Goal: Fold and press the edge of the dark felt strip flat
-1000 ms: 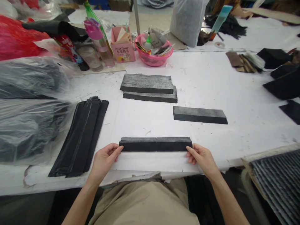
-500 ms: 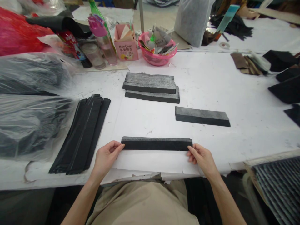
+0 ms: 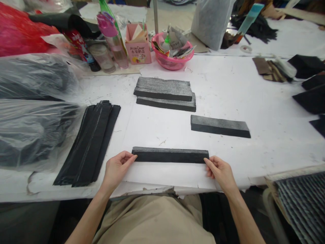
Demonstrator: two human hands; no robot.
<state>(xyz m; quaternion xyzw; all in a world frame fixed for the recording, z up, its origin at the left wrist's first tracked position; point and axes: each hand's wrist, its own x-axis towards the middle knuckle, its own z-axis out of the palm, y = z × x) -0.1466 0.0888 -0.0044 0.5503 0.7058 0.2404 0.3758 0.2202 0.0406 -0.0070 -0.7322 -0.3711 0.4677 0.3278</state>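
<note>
A long black strip [image 3: 170, 156] with a grey far edge lies across the near part of the table, its material not certain. My left hand [image 3: 119, 167] pinches its left end between thumb and fingers. At the other end, my right hand [image 3: 219, 169] grips the right corner the same way. Beyond it to the right rests a shorter strip [image 3: 220, 126], grey on top with a black front edge. Farther back sits a stack of grey strips [image 3: 163, 87] with black edges, overlapping another one beneath. Left of my left hand lies a fanned pile of long black strips [image 3: 90, 144].
Clear plastic bags [image 3: 30, 132] with dark contents cover the left side. Along the back stand a pink-lidded bottle [image 3: 111, 37], a pink box [image 3: 138, 51] and a pink basket [image 3: 172, 62] of odds and ends. Dark pieces [image 3: 308, 98] lie at right; a ribbed grey surface [image 3: 304, 200] is below them.
Both hands keep their hold on the strip's ends, which stays almost in place. The whole view has shifted very slightly.
</note>
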